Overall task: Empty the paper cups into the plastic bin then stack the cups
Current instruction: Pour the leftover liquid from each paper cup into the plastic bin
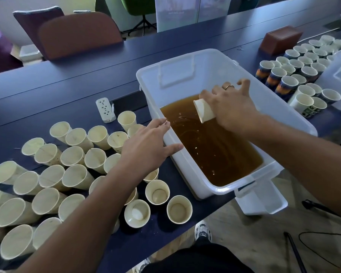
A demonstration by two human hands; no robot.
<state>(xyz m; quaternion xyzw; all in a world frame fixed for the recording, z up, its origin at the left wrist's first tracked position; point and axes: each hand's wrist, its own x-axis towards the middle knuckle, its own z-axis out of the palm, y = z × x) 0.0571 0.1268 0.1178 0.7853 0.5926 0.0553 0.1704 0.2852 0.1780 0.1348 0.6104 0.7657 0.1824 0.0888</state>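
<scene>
An office or meeting room is indicated: a long dark-blue counter (71, 79) is flanked by a brown upholstered chair (79, 34), a green swivel chair (138, 4) and a white power strip (105, 110).

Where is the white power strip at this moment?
In the head view, the white power strip lies on the dark table, left of the plastic bin and just beyond the paper cups.

Plastic bin (187, 62) mid-table (67, 79) — stacked cups (63, 174) left, unemptied cups (299, 75) right.

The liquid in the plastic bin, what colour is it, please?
Amber brown liquid, head view.
</scene>
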